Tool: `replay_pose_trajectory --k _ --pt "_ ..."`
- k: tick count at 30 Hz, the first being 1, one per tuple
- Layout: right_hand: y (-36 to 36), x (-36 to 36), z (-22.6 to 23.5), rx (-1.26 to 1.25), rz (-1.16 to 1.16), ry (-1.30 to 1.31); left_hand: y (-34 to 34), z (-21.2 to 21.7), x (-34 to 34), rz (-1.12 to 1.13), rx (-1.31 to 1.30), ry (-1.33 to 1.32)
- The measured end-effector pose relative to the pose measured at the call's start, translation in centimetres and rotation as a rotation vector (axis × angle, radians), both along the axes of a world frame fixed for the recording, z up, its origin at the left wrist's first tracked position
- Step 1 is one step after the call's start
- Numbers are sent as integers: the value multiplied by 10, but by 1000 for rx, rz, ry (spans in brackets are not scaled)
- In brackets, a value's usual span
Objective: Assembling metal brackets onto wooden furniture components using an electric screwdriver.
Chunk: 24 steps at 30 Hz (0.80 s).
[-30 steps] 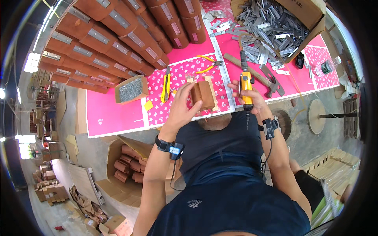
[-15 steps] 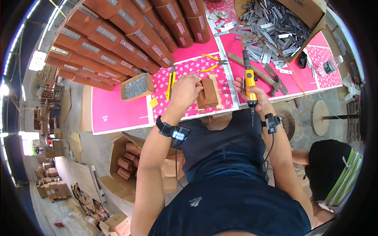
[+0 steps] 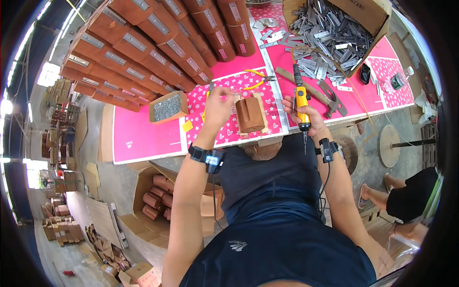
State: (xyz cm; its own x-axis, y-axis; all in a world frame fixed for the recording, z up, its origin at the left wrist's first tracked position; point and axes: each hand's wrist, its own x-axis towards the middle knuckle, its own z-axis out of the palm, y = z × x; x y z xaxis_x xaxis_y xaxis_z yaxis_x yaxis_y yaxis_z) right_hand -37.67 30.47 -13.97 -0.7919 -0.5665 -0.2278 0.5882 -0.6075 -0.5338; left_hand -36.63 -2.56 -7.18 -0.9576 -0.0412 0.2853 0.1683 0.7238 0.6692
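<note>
A reddish-brown rounded block (image 3: 252, 117) with a narrow slot in its top rests in a pale wooden holder (image 3: 264, 110) near the table's front edge. Just left of it is my left hand (image 3: 219, 109), raised over the table, its fingers pinched together; whatever they hold, if anything, is too small to make out. My right hand (image 3: 311, 118) grips a yellow and black electric screwdriver (image 3: 301, 100), its bit pointing down toward me past the table edge. Yellow-handled pliers (image 3: 258, 80) lie beyond the block, and another yellow-handled tool (image 3: 204, 112) is partly hidden behind my left hand.
A small box of screws (image 3: 168, 108) stands at left, before tall stacks of brown blocks (image 3: 138, 52). A hammer (image 3: 327, 101) and a carton (image 3: 368, 24) spilling metal plates (image 3: 330, 38) occupy the right. A box of blocks (image 3: 155, 196) sits below. Another person's legs (image 3: 377, 198) show at lower right.
My left hand has moved left off the block, uncovering its slot. My right hand still holds the electric screwdriver in nearly the same place. The other person has shifted at the right.
</note>
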Motion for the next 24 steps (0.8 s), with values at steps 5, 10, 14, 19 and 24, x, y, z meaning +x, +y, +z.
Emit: replay_pose_trajectory --k 5,10,14,19,24 --pt "0 -1 2 12 -1 -9 -32 -2 22 174 632 -151" --pt "0 -4 -6 -10 12 -28 -13 9 56 -15 50 -93" --pt "2 -2 -7 -9 4 -26 15 10 66 -205 -26 -170" --pt "1 -1 0 -14 -13 -51 27 11 41 -311 -6 -273" --pt "4 -4 -7 -32 14 -36 34 29 31 -370 -238 -331"
